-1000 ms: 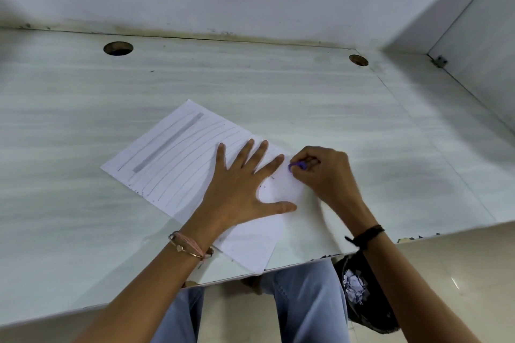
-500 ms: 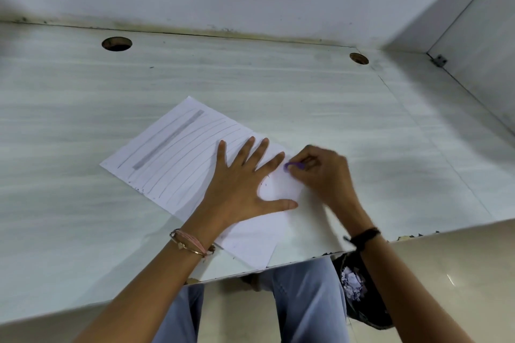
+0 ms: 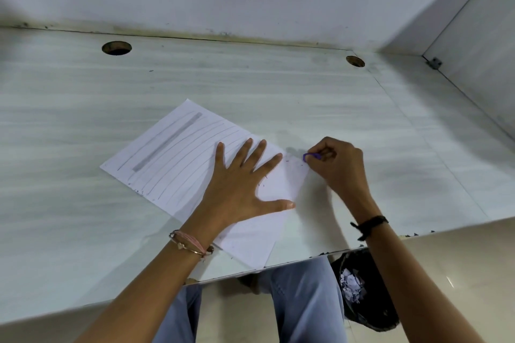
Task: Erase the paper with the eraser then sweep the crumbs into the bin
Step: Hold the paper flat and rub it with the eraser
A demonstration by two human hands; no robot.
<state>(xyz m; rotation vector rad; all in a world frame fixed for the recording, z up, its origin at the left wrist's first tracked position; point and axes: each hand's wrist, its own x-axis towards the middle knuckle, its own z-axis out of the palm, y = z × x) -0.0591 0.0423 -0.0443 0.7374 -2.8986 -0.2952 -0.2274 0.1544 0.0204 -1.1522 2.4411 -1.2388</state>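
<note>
A white sheet of paper (image 3: pixel 178 153) with pencil lines and a grey shaded bar lies at an angle on the desk. My left hand (image 3: pixel 239 189) presses flat on it with fingers spread. Just past the sheet's right corner, my right hand (image 3: pixel 337 167) pinches a small purple eraser (image 3: pixel 310 156) in curled fingers. Dark crumbs (image 3: pixel 289 161) speckle the paper between the two hands. A black bin (image 3: pixel 365 312) with crumpled paper inside stands on the floor under the desk's front edge, to the right of my knees.
The pale wood-grain desk (image 3: pixel 83 217) meets a wall at the back and a side panel (image 3: pixel 479 36) on the right. Two round cable holes (image 3: pixel 116 48) (image 3: pixel 355 61) sit near the back. More crumbs (image 3: pixel 323 253) lie along the front edge above the bin.
My right hand with the eraser has slid slightly right, off the paper's corner. My left hand stays pressed on the sheet.
</note>
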